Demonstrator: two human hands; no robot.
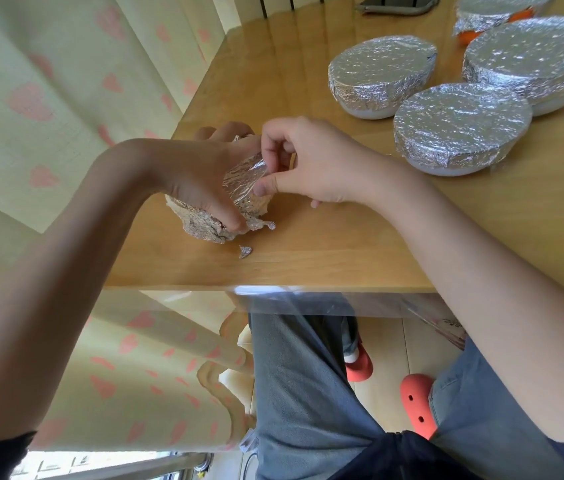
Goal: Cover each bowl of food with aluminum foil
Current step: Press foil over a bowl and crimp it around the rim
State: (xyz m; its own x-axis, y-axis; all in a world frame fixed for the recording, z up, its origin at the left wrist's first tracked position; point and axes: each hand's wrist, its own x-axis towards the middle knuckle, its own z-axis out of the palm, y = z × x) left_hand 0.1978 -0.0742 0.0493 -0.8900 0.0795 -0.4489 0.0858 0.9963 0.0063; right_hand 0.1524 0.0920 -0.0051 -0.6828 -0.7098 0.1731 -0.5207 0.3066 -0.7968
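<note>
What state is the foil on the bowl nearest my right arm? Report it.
Covered: the foil lies spread across the nearest bowl, edges folded down over its rim.

Foil (244, 183) on the bowls: silver, crinkled. Table (342, 244): light honey wood grain. Curtain (48, 81), left of frame: pale cream with pink heart pattern. Trousers (301, 393), lower centre: grey-blue denim. Slippers (419, 403): coral orange. Bowl (382, 77) undersides, upper right: white.

A home dining area: wooden table (308, 258), heart-patterned curtain (48, 98) at left, foil-covered bowls (460, 123) far right, slippers (419, 403) on the floor.
</note>
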